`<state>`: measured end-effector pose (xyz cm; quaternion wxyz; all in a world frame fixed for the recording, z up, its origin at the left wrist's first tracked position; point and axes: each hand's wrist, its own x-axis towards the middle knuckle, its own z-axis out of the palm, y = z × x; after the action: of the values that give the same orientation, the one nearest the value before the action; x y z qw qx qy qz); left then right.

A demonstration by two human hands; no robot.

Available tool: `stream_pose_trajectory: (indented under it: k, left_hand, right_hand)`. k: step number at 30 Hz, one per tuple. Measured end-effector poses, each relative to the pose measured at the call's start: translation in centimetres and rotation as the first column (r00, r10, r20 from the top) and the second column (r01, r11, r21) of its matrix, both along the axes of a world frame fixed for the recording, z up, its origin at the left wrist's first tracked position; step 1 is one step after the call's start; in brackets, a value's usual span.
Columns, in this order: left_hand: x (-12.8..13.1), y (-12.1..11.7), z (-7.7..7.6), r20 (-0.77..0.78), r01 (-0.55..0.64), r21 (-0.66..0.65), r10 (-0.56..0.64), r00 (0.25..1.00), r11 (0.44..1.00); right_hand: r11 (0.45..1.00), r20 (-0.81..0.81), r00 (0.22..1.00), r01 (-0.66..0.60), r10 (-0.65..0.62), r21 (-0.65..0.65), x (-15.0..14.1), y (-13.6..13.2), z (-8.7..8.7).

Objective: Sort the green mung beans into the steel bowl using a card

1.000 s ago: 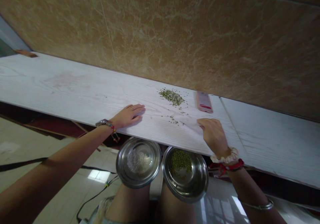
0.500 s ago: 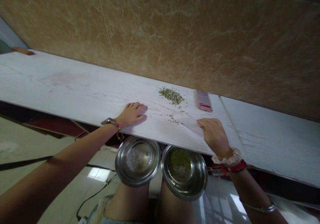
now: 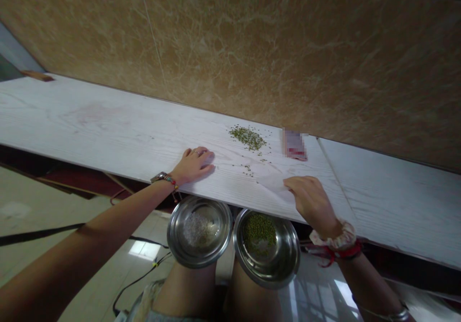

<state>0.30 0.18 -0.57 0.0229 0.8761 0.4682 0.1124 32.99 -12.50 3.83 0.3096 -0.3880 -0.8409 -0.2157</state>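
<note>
My left hand (image 3: 194,165) rests flat on the white table (image 3: 118,135), fingers apart and holding nothing. My right hand (image 3: 310,197) is closed, pinching a thin white sheet like paper (image 3: 272,182) whose far end lies low over the tabletop. Left of that sheet are a few stray green beans (image 3: 248,170). Beyond them lies a loose pile of green beans (image 3: 248,137) mixed with some white grains. Below the table edge, one steel bowl (image 3: 175,250) contains white grains and another steel bowl (image 3: 288,259) contains green beans.
A phone (image 3: 294,144), partly blurred out, lies on the table by the marbled brown wall (image 3: 223,48). Both bowls are over my legs (image 3: 187,291), close under the table edge. A dark cable (image 3: 135,274) runs across the floor at the left.
My right hand has drawn slightly toward the near edge with the white sheet. Fewer stray beans show beside the sheet's tip. My left hand has hardly shifted.
</note>
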Motion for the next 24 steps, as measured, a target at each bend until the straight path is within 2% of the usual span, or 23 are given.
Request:
stream_pose_trajectory:
  k: [6,11,15,24]
  left_hand:
    - [0.1,-0.2,0.3,-0.001,-0.012,-0.009,0.012,1.000,1.000]
    - [0.0,-0.1,0.2,0.012,-0.013,-0.002,0.013,1.000,1.000]
    - [-0.1,0.0,0.1,0.030,-0.005,0.011,0.005,1.000,1.000]
    - [0.2,-0.2,0.3,0.027,-0.025,-0.003,0.025,0.999,1.000]
  right_hand:
    - [0.999,0.028,0.999,0.016,-0.018,0.048,0.8,-0.7,0.6]
    - [0.993,-0.027,0.994,0.110,-0.109,0.044,1.3,0.4,-0.2]
    - [0.992,0.001,0.993,0.122,-0.122,0.038,1.3,0.7,-0.6]
    - [0.998,0.031,0.998,0.058,-0.057,-0.028,0.6,-2.4,0.4]
